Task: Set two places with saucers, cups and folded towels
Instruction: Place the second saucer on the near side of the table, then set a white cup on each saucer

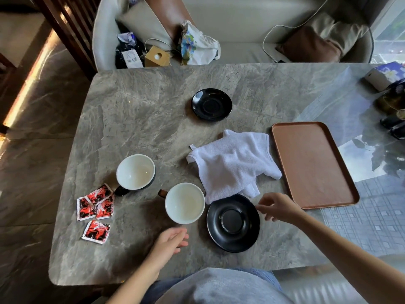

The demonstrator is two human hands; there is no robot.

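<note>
Grey veined stone makes up the tabletop point(131, 119), with a pale sofa littered with bags along the top of the frame. Two black saucers sit on it: the far saucer point(211, 104) alone at upper centre, the near saucer point(233, 223) at lower centre, its rim just under the edge of the crumpled white towels point(232, 165). Those towels lie heaped in the middle of the frame; I cannot tell whether the heap holds one or two. Two cups, white inside and dark outside, stand left of centre: the left cup point(135, 171) and the nearer cup point(185, 202), which almost touches the near saucer. Four red sachets point(95, 210) lie at lower left, and one empty brown tray point(313, 164) at right. Both hands are empty: the left hand point(169, 242) hovers just below the nearer cup with fingers loosely spread, and the right hand point(278, 207) hangs beside the near saucer's right rim, fingers apart and slack. To my eye the cups and saucers are rigid, glazed, breakable and probably slick, best taken by handle or rim; the towels look soft and limp, light, easiest pinched at a corner.
</note>
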